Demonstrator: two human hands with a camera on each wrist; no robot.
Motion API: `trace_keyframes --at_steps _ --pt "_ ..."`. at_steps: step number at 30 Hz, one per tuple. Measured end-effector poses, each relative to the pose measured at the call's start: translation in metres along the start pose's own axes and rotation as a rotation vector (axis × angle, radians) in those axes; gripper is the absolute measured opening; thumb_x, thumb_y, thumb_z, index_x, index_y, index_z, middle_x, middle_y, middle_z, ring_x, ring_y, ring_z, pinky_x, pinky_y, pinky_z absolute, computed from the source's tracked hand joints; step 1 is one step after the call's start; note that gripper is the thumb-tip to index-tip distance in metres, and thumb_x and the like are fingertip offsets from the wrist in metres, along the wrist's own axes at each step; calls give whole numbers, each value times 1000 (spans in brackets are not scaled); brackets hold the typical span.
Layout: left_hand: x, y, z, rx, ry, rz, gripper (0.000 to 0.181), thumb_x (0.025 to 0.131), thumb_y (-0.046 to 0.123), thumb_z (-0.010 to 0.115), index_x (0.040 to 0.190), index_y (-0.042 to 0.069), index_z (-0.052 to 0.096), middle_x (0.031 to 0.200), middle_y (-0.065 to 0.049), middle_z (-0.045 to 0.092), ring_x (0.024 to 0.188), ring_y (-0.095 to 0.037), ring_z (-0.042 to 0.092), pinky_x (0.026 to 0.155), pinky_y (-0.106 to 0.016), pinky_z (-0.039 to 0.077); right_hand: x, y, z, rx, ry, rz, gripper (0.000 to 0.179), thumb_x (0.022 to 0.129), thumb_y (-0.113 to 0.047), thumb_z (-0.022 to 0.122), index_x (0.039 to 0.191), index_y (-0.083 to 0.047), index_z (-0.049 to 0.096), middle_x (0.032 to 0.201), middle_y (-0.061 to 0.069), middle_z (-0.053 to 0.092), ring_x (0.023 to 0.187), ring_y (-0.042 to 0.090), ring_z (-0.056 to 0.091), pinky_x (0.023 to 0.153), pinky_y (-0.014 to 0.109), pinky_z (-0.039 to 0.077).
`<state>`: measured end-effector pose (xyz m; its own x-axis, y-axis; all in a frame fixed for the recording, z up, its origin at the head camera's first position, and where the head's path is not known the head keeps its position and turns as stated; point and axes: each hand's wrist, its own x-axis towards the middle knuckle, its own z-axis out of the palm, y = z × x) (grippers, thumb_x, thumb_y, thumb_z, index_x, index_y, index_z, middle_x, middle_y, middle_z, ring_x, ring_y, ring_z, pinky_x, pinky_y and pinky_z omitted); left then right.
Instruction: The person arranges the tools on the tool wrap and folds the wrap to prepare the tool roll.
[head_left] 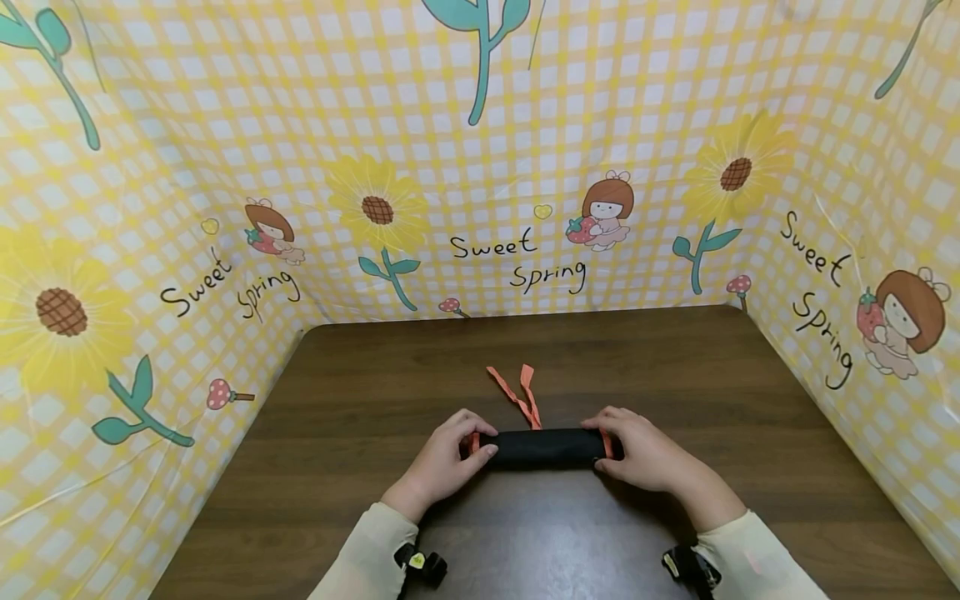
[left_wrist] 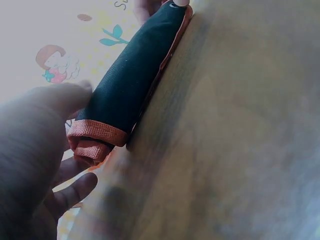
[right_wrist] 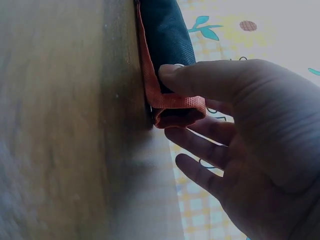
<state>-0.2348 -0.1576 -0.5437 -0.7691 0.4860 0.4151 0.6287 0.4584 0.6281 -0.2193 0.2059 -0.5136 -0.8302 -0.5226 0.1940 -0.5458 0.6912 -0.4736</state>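
Observation:
A rolled-up black fabric pouch with orange edging lies crosswise on the wooden table. From its far side, two orange tie straps stretch away across the tabletop. My left hand grips the roll's left end between thumb and fingers. At the opposite end my right hand does the same, its thumb on the near side. Orange binding wraps the coiled left end in the left wrist view. In the right wrist view, the right thumb presses on the black cloth just above the orange-bound end.
The dark wooden table is walled at the back and both sides by a yellow checked cloth printed with flowers and girl figures. Each forearm, in a pale sleeve, has a black wrist camera strapped on.

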Motion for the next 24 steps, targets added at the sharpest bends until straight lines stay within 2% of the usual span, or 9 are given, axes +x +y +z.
trace_keyframes --at_steps 6,10,16,24 --pt "-1 0 -1 23 -52 -44 35 89 32 87 119 29 70 114 11 60 93 -8 58 81 -30 51 0 2 2 8 -8 -6 50 86 -19 87 133 -21 69 121 -10 63 115 21 60 98 51 47" --pt "-1 0 -2 49 -67 -54 40 86 31 89 121 29 70 114 15 60 95 -8 57 84 -31 50 -1 1 2 14 -11 8 46 87 -20 87 129 -20 72 118 -11 60 114 19 57 96 46 48" --pt "-2 1 -3 108 -71 -59 39 87 34 88 122 31 70 111 19 62 98 -9 52 84 -33 48 -2 -1 -1 18 -45 28 41 89 -21 86 128 -18 74 112 -13 55 110 16 52 91 41 47" --pt "-2 -1 -2 111 -99 -69 37 90 41 85 124 33 71 112 19 65 100 -9 55 85 -34 50 -2 0 -5 26 -111 42 44 93 -25 83 134 -14 72 105 -14 55 97 12 52 83 36 43"
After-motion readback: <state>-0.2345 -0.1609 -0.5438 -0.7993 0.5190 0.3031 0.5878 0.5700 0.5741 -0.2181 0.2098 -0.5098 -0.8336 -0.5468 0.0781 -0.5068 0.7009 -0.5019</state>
